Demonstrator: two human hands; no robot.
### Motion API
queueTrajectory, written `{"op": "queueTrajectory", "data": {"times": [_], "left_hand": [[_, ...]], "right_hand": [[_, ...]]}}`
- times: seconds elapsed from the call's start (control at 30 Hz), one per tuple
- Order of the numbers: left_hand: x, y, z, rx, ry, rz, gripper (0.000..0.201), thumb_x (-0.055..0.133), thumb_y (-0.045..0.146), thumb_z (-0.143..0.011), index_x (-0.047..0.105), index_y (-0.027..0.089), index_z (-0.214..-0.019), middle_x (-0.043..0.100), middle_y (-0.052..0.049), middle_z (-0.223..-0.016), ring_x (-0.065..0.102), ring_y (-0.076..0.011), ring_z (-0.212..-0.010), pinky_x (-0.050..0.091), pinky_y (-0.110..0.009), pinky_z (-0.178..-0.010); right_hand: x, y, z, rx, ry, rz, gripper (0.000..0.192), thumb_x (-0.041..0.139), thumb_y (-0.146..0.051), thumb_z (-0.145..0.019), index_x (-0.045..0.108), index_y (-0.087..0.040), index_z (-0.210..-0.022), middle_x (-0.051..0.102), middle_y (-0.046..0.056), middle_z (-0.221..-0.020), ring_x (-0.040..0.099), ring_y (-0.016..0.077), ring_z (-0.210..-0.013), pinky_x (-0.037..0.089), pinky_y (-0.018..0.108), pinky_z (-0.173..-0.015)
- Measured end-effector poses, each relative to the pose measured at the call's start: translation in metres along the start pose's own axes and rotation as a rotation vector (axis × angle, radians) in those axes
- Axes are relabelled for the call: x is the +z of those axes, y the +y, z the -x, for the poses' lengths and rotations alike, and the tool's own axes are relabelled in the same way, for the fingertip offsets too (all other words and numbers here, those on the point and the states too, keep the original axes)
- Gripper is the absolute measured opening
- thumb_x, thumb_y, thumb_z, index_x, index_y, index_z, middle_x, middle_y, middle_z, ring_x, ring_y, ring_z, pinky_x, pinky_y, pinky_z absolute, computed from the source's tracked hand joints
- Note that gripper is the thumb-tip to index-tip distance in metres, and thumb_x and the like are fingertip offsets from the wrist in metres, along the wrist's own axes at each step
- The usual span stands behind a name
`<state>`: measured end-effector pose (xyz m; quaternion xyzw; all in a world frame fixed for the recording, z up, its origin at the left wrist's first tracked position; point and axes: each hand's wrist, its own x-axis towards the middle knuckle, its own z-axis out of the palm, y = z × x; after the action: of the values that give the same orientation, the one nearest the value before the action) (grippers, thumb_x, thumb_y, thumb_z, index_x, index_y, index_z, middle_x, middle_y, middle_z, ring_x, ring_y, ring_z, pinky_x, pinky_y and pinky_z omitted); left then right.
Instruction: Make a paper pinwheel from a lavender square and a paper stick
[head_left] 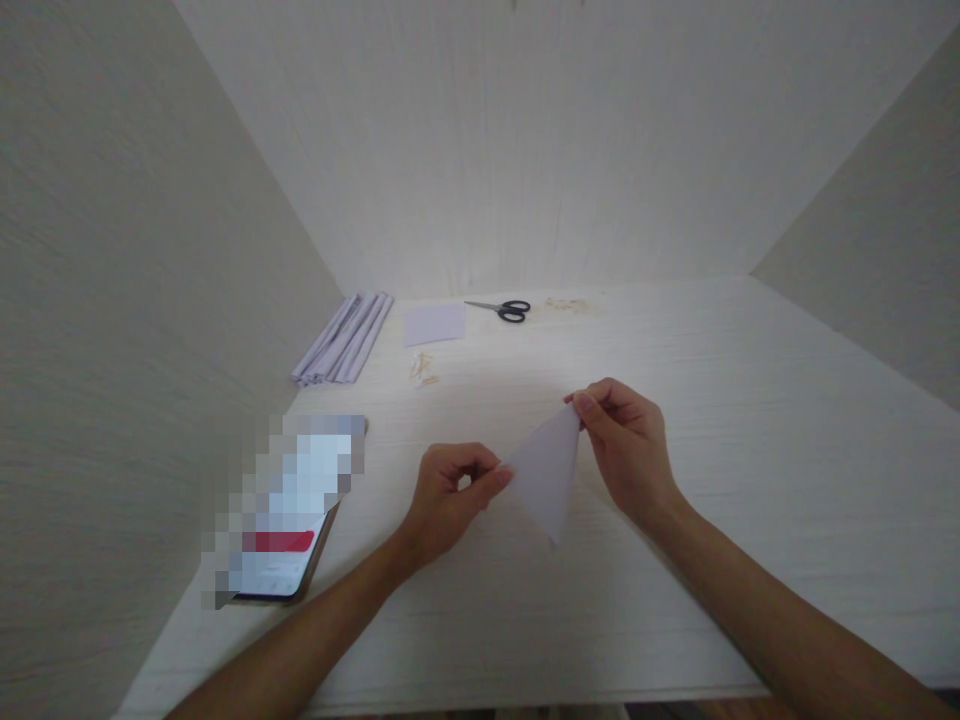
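Fingers [499, 478] of the left hand [442, 500] and of the right hand [626, 445] pinch opposite corners of a white paper triangle [547, 480], holding it above the pale wood-grain bench [750, 420]. To the left lies a phone [289, 540] with a lit screen. Farther back lie small wooden clips [422, 368], a bundle of folded paper strips [345, 338], a flat paper square [433, 324] and black-handled scissors [504, 309].

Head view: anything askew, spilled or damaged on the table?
Little stands out. Both hands, left and right, pinch a folded triangle of paper above the table. Small bits lie scattered near the paper square, and more beside the scissors. The phone lies tilted.
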<state>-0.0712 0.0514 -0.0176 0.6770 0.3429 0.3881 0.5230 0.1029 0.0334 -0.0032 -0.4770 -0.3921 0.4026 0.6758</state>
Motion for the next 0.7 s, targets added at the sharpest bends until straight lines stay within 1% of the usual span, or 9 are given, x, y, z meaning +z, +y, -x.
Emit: {"op": "queueTrajectory", "data": {"times": [0.1,0.17,0.23,0.3,0.33,0.4,0.47,0.57,0.7], "left_hand": [[0.002,0.000,0.000,0.000,-0.008,-0.006,0.028,0.058,0.028,-0.068,0.047,0.014,-0.048,0.037,0.005,-0.041,0.032,-0.0031,-0.039,0.026,-0.017,-0.039],[0.002,0.000,0.000,0.000,-0.039,-0.001,0.029,0.058,0.027,-0.068,0.045,0.013,-0.046,0.037,0.005,-0.042,0.031,-0.0033,-0.041,0.025,-0.018,-0.040],[0.001,-0.001,0.000,-0.010,-0.101,0.030,0.027,0.058,0.027,-0.068,0.047,0.013,-0.047,0.038,0.004,-0.044,0.032,-0.0038,-0.043,0.025,-0.018,-0.042],[0.000,0.000,-0.002,-0.045,-0.166,0.097,0.020,0.058,0.028,-0.067,0.053,0.012,-0.056,0.044,0.003,-0.049,0.036,-0.0049,-0.046,0.028,-0.019,-0.044],[0.000,0.001,-0.004,-0.071,-0.186,0.140,0.018,0.058,0.030,-0.067,0.055,0.012,-0.062,0.047,0.002,-0.053,0.039,-0.0058,-0.049,0.030,-0.019,-0.045],[0.001,0.003,-0.007,-0.119,-0.195,0.216,0.022,0.056,0.034,-0.068,0.057,0.012,-0.070,0.051,-0.001,-0.061,0.044,-0.0077,-0.054,0.034,-0.020,-0.048],[0.003,0.005,-0.009,-0.156,-0.196,0.248,0.026,0.053,0.037,-0.069,0.056,0.011,-0.068,0.052,-0.001,-0.062,0.046,-0.0088,-0.055,0.036,-0.020,-0.048],[0.010,0.007,-0.011,-0.225,-0.191,0.222,0.028,0.053,0.038,-0.068,0.054,0.011,-0.061,0.048,0.001,-0.054,0.043,-0.0073,-0.049,0.035,-0.020,-0.046],[0.016,0.005,-0.009,-0.290,-0.183,0.187,0.027,0.056,0.036,-0.067,0.050,0.012,-0.055,0.045,0.003,-0.049,0.039,-0.0053,-0.045,0.031,-0.018,-0.044]], "right_hand": [[0.002,0.000,-0.001,0.040,-0.007,-0.078,0.015,0.060,-0.021,-0.066,0.053,-0.017,-0.053,0.046,-0.004,-0.052,0.040,0.0071,-0.052,0.031,0.021,-0.051],[0.002,0.000,-0.001,0.051,-0.001,-0.074,0.017,0.059,-0.022,-0.066,0.052,-0.017,-0.052,0.045,-0.004,-0.051,0.039,0.0072,-0.052,0.030,0.021,-0.050],[0.002,-0.001,-0.001,0.061,-0.013,-0.003,0.017,0.058,-0.025,-0.067,0.052,-0.017,-0.053,0.043,-0.004,-0.050,0.036,0.0069,-0.049,0.028,0.021,-0.047],[0.002,-0.003,0.000,0.075,-0.052,0.125,0.019,0.057,-0.028,-0.068,0.052,-0.016,-0.055,0.041,-0.005,-0.048,0.034,0.0065,-0.046,0.025,0.021,-0.045],[0.002,-0.003,0.001,0.080,-0.080,0.191,0.020,0.056,-0.029,-0.069,0.051,-0.016,-0.055,0.040,-0.005,-0.048,0.032,0.0064,-0.046,0.024,0.021,-0.043],[0.004,-0.004,0.005,0.076,-0.153,0.288,0.022,0.055,-0.030,-0.070,0.048,-0.016,-0.055,0.039,-0.005,-0.048,0.032,0.0064,-0.046,0.024,0.021,-0.043],[0.008,-0.003,0.009,0.058,-0.244,0.346,0.022,0.053,-0.028,-0.072,0.046,-0.016,-0.055,0.040,-0.005,-0.050,0.034,0.0068,-0.047,0.026,0.020,-0.044],[0.014,-0.002,0.015,0.037,-0.340,0.417,0.019,0.051,-0.024,-0.073,0.047,-0.016,-0.056,0.044,-0.004,-0.051,0.038,0.0076,-0.050,0.030,0.021,-0.046],[0.017,-0.001,0.017,0.038,-0.354,0.439,0.017,0.051,-0.022,-0.072,0.049,-0.016,-0.056,0.046,-0.004,-0.052,0.040,0.0077,-0.050,0.031,0.021,-0.047]]}}
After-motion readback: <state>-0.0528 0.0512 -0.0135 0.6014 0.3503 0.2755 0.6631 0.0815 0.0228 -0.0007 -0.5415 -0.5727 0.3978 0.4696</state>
